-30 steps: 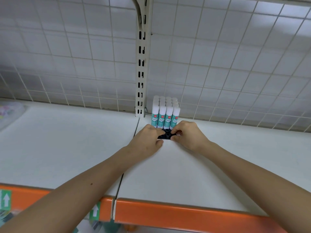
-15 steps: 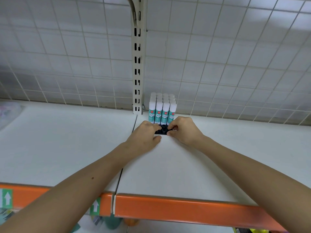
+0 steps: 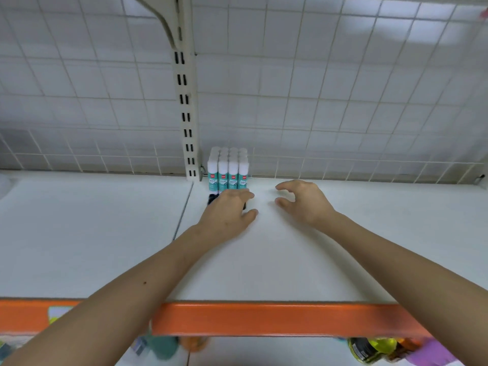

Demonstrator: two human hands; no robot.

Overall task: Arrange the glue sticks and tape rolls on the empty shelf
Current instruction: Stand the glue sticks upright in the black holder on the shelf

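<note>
1. Glue sticks (image 3: 228, 167) stand upright in a tight block at the back of the shelf (image 3: 290, 260), just beside the slotted post (image 3: 186, 114).
2. Left hand (image 3: 227, 212) lies palm-down on a black tape roll (image 3: 211, 198) – fingers relaxed, thumb aside.
3. Right hand (image 3: 303, 204) hovers nearby – loosely spread, holding nothing.

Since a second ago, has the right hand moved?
Yes: the right hand shifted right, from directly in front of the glue sticks to beyond their right edge.
</note>
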